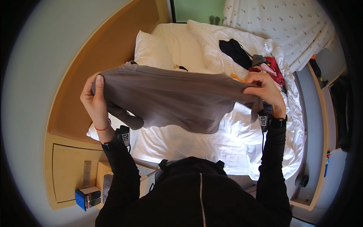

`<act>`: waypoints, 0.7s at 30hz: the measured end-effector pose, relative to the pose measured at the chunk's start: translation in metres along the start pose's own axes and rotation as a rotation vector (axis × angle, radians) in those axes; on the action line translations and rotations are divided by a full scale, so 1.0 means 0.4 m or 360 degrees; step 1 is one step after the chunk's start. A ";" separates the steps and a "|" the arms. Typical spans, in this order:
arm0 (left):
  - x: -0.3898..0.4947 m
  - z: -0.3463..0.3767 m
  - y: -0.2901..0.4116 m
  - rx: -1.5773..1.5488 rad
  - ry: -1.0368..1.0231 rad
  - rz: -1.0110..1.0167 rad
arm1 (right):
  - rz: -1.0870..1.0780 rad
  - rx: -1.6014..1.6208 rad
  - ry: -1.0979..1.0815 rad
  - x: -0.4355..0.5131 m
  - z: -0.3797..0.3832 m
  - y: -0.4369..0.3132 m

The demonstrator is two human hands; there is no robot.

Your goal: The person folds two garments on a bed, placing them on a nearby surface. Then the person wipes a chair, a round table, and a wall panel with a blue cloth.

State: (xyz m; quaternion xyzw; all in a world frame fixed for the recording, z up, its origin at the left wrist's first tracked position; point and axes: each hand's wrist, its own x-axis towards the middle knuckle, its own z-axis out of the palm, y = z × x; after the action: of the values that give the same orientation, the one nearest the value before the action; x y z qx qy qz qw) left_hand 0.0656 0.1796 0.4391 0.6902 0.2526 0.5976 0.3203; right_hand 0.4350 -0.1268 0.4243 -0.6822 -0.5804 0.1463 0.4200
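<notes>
A grey-brown long-sleeved top (170,96) hangs stretched out between my two hands, above the bed. My left hand (96,98) pinches its left end, with the thumb on top of the cloth. My right hand (265,90) grips the other end between thumb and fingers. One sleeve dangles below my left hand, and some cloth hangs down beside my right wrist. The garment's lower edge falls loosely over the white sheet (181,144). Each wrist bears a strapped black device.
A white pillow (151,51) lies by the brown headboard (113,48). On the rumpled white duvet (227,56) are a black garment (234,52) and a pile of red, pink and grey clothes (270,68). A blue-sided box (88,198) stands lower left; a patterned curtain (278,25) hangs beyond.
</notes>
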 end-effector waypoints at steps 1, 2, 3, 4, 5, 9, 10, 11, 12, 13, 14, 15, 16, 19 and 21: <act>0.002 -0.003 0.009 -0.0011 -0.0026 -0.0016 | -0.0039 -0.0278 -0.0061 0.006 0.003 -0.004; 0.003 -0.004 0.016 0.0003 -0.0046 -0.0005 | -0.0044 -0.0511 -0.0079 0.018 0.022 0.001; 0.001 -0.004 0.022 0.0049 -0.0046 0.0015 | 0.0084 -0.0403 0.0004 0.024 0.040 0.008; -0.005 0.000 0.027 0.0057 -0.0067 0.0036 | 0.0213 -0.0289 0.0089 0.031 0.058 0.018; -0.008 0.001 0.032 0.0057 -0.0114 0.0052 | 0.0398 -0.0171 0.0160 0.038 0.076 0.030; -0.017 -0.008 0.060 0.0105 -0.0179 0.0066 | 0.0478 0.0534 0.0594 0.074 0.080 0.076; -0.018 -0.022 0.073 0.0091 -0.0235 -0.0010 | 0.0400 0.0499 0.0623 0.081 0.071 0.084; -0.019 -0.033 0.087 0.0100 -0.0266 -0.0095 | 0.0265 0.0452 0.0632 0.084 0.053 0.089; -0.020 -0.039 0.098 0.0072 -0.0414 -0.0116 | 0.0146 0.0395 0.0722 0.088 0.041 0.094; -0.022 -0.043 0.111 0.0069 -0.0533 -0.0144 | 0.0055 0.0369 0.0811 0.089 0.029 0.100; -0.024 -0.046 0.125 0.0095 -0.0637 -0.0211 | -0.0070 0.0194 0.0916 0.086 0.010 0.105; -0.033 -0.039 0.137 0.0109 -0.0789 -0.0147 | -0.0114 0.0054 0.1027 0.082 -0.016 0.109; -0.043 -0.029 0.151 0.0104 -0.0990 -0.0026 | -0.0010 -0.0151 0.1087 0.059 -0.049 0.110; -0.106 0.047 0.191 -0.0104 -0.1533 -0.0122 | -0.0127 -0.0387 0.1505 -0.008 -0.134 0.124; -0.170 0.145 0.214 -0.0385 -0.1689 0.0140 | -0.0176 -0.0843 0.1883 -0.079 -0.216 0.122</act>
State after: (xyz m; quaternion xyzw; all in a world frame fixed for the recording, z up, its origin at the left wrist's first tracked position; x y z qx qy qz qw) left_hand 0.1093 0.0645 0.4530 0.8651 -0.0435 0.2051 0.4556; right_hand 0.5180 -0.1894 0.4311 -0.6972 -0.3017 -0.4239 0.4932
